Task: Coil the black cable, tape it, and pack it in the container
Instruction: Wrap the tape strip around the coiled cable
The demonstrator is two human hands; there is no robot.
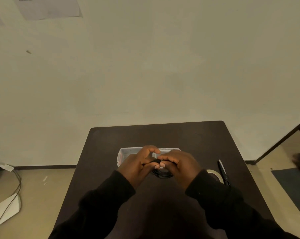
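Note:
The black cable (163,175) is a coiled bundle held just above the dark table (197,140). My left hand (139,163) and my right hand (178,163) are both closed on it, fingertips meeting at its top. Most of the coil is hidden by my fingers; only its lower loops show. Right behind my hands stands the clear plastic container (126,150) with orange latches, its lid off. Just right of my right wrist lies a roll of tape (214,173), partly covered by my sleeve.
Black scissors (223,171) lie right of the tape roll, pointing away from me. A wall rises behind the table. On the floor at the left are a cable and a white flat object (8,207).

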